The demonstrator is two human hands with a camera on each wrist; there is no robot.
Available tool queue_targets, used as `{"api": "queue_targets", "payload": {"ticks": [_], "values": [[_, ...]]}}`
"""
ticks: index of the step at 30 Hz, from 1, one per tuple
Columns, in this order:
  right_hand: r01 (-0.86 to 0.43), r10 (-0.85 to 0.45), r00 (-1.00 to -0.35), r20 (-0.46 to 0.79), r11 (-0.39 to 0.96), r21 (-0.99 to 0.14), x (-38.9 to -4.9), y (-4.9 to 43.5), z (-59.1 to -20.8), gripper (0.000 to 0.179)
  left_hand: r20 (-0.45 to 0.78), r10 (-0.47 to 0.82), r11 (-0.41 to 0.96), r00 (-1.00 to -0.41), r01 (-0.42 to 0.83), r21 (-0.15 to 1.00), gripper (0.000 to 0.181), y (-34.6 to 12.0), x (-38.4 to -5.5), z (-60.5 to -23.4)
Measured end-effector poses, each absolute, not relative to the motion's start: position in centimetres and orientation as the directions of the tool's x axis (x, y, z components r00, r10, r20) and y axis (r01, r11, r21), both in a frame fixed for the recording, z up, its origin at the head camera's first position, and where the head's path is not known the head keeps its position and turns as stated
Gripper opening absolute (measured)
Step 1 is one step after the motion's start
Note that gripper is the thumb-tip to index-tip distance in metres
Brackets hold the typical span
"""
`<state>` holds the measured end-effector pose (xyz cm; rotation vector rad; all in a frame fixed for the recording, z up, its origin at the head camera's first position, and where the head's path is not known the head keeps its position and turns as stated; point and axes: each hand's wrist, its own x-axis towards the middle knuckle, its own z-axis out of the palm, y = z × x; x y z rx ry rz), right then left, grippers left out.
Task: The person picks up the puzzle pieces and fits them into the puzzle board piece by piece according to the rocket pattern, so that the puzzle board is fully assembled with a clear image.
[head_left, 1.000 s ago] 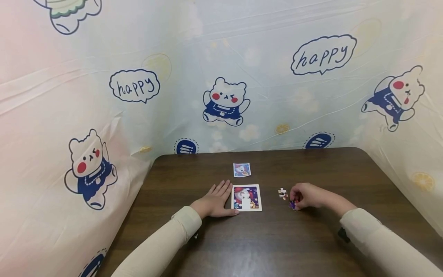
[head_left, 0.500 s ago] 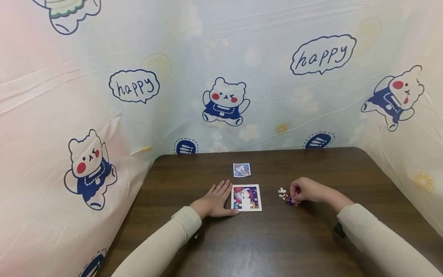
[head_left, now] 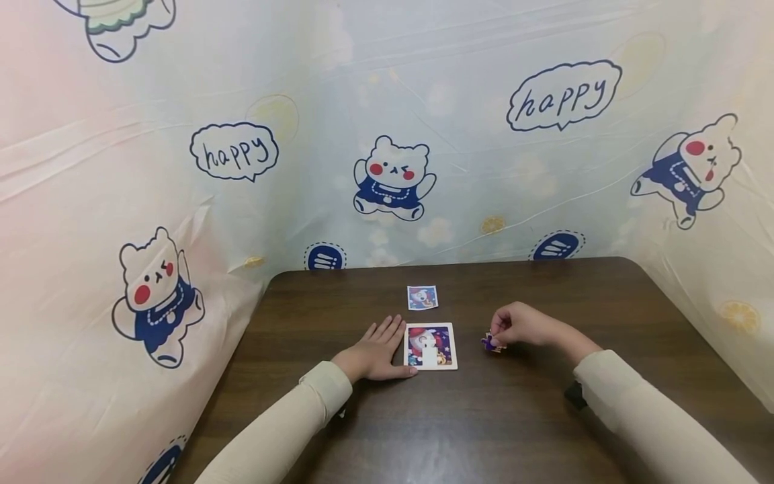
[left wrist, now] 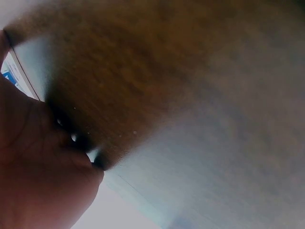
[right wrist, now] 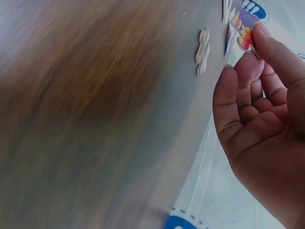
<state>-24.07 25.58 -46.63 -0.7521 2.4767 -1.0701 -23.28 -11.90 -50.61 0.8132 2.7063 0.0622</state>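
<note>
My left hand [head_left: 376, 351] lies flat on the table with fingers spread, its thumb at the lower left corner of a square jigsaw puzzle board [head_left: 454, 349]. The board has a white frame, and a white gap shows at the lower middle of its picture. Between thumb and index finger, my right hand [head_left: 525, 327] pinches a purple and orange puzzle piece [right wrist: 247, 26], to the right of the board. Another puzzle piece [right wrist: 203, 52] lies on the table in the right wrist view; in the head view the held piece and hand overlap that spot.
A small printed picture card [head_left: 422, 297] lies behind the board, with a similar image. The dark brown wooden table [head_left: 387, 430] has rounded far corners. A pale cloth curtain [head_left: 471, 168] with cartoon bears hangs around its back and sides.
My right hand has lifted the purple puzzle piece from its place and carried it left and slightly away, over the other piece. The left hand stays still.
</note>
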Motion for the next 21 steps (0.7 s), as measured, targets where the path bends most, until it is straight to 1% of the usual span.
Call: {"api": "queue_targets", "payload": {"ticks": [5,10,14,21], "values": [[-0.333,-0.591,-0.800,-0.105,0.582,-0.742,-24.4,24.0,-46.9,0.013,-0.300,0.539,0.839,-0.787,0.534,0.105,0.118,-11.9,-23.1,-50.2],[-0.310,-0.592,-0.796,-0.126,0.577,-0.755,-24.7,22.2,-47.1,0.013,-0.280,0.546,0.836,-0.790,0.534,0.126,0.121,-12.2,-23.6,-51.5],[-0.307,-0.589,-0.797,-0.135,0.587,-0.749,-24.8,20.7,-47.2,0.013,-0.284,0.545,0.838,-0.789,0.529,0.138,0.120,-12.3,-23.7,-51.5],[-0.316,-0.595,-0.792,-0.137,0.591,-0.743,-25.1,18.4,-47.2,0.012,-0.308,0.530,0.844,-0.790,0.526,0.103,0.118,-12.1,-23.5,-50.9]]}}
